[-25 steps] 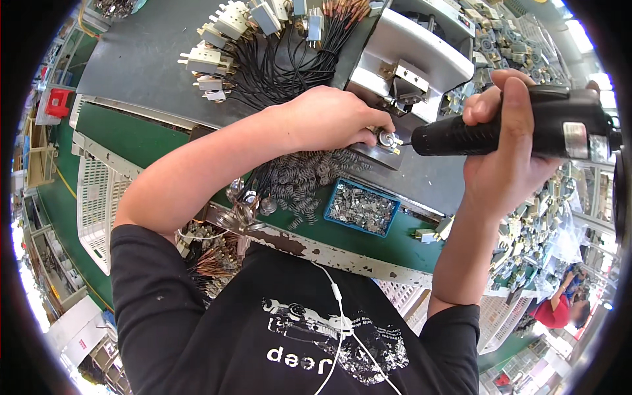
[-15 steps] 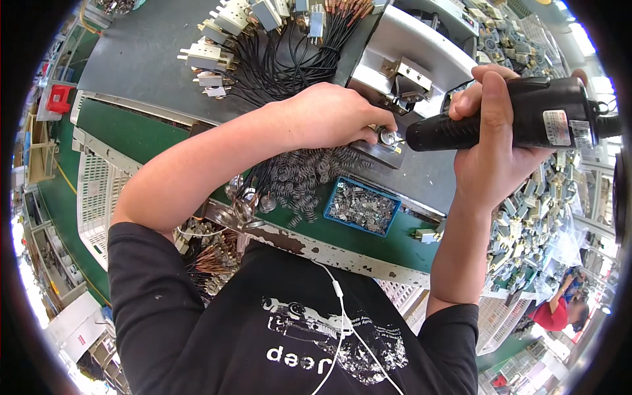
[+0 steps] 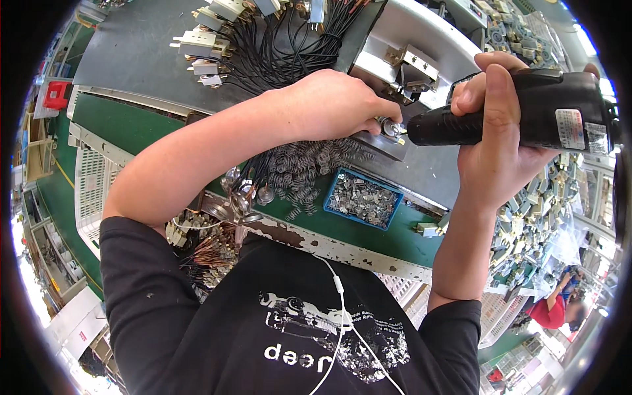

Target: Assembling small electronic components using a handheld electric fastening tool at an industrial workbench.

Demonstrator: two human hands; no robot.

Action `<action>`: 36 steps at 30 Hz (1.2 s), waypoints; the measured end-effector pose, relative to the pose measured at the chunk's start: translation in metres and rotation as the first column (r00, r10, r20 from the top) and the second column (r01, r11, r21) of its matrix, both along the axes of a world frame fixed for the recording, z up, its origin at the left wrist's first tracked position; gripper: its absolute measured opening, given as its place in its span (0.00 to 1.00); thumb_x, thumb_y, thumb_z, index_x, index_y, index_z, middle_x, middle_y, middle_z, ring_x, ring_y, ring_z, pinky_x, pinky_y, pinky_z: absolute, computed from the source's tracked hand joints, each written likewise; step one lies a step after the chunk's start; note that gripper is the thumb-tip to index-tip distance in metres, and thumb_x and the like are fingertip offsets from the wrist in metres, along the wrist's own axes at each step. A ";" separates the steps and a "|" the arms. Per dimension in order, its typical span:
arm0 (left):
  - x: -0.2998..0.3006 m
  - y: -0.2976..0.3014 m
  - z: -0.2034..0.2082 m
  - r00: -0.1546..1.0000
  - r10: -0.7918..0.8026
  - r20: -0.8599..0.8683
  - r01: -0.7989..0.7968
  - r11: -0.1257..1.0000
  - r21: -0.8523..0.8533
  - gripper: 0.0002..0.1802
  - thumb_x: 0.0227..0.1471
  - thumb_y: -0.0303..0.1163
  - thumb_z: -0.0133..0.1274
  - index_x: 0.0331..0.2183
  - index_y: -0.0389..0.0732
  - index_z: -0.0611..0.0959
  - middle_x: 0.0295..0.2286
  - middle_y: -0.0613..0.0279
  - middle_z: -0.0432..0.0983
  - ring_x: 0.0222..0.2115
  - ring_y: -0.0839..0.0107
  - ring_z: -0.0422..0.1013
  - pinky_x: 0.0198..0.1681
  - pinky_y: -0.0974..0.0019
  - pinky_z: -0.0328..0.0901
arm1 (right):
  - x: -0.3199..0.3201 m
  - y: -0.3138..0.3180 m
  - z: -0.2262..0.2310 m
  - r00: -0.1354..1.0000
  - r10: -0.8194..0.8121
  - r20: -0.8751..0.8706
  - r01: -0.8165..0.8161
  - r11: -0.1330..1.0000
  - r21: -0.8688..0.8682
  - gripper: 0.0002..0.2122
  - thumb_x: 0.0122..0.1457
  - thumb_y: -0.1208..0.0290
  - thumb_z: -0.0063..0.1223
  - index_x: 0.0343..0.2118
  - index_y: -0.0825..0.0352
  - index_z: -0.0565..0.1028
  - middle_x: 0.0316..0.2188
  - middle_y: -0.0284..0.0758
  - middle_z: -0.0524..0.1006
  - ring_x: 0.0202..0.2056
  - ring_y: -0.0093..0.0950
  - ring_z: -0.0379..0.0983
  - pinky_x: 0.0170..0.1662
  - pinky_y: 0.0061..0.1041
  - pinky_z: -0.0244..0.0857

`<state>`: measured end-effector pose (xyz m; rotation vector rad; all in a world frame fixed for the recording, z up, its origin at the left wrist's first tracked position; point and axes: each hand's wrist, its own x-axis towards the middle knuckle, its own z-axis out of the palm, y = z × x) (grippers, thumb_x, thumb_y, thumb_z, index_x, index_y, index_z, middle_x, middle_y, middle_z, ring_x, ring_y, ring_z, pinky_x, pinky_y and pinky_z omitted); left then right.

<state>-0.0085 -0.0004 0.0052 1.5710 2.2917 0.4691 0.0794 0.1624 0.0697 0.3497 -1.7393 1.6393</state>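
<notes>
My left hand (image 3: 339, 105) pinches a small round metal part (image 3: 392, 128) between thumb and fingertips, above a flat metal block (image 3: 387, 147) on the bench. My right hand (image 3: 495, 128) is wrapped around a black electric screwdriver (image 3: 543, 108), held level. Its narrow nose points left and its tip meets, or nearly meets, the round part; exact contact is too small to tell. Just nearer to me than my left hand lies a heap of metal springs (image 3: 306, 168). Beside it sits a blue tray (image 3: 327, 209) of small metal pieces.
Black cables (image 3: 283, 56) with pale plug ends lie bundled at the far left. Behind the block stands a silver machine housing (image 3: 421, 29). Plug parts (image 3: 526, 210) are piled at right. Round metal pieces (image 3: 234, 204) hang by the front edge; another person (image 3: 550, 313) is in the distance.
The whole view has shifted slightly. Both hands keep their holds, and the screwdriver nose stays at the round metal part.
</notes>
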 end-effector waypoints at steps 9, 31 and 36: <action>0.000 0.001 0.003 0.999 -0.042 -0.015 0.042 0.999 -0.035 0.17 0.57 0.41 0.55 0.49 0.57 0.79 0.31 0.60 0.81 0.35 0.56 0.78 0.36 0.53 0.72 | 0.007 0.003 0.011 0.989 -0.110 0.100 0.103 0.992 0.072 0.13 0.63 0.81 0.54 0.49 0.77 0.70 0.27 0.44 0.78 0.22 0.26 0.72 0.27 0.28 0.70; 0.001 0.001 0.006 0.998 -0.055 -0.038 0.054 0.998 -0.034 0.18 0.57 0.39 0.55 0.49 0.52 0.79 0.31 0.58 0.81 0.35 0.56 0.78 0.36 0.54 0.72 | -0.003 0.013 -0.016 0.992 -0.058 0.111 0.051 0.997 0.066 0.37 0.60 0.85 0.55 0.67 0.68 0.46 0.35 0.44 0.79 0.22 0.23 0.74 0.28 0.25 0.71; 0.001 0.001 0.001 0.997 -0.061 -0.047 0.060 0.997 -0.039 0.18 0.56 0.38 0.56 0.49 0.52 0.79 0.30 0.58 0.81 0.34 0.56 0.78 0.36 0.54 0.72 | -0.006 -0.009 -0.008 0.999 0.021 -0.044 -0.020 1.000 0.024 0.22 0.60 0.84 0.56 0.55 0.75 0.60 0.33 0.44 0.79 0.22 0.23 0.74 0.27 0.22 0.70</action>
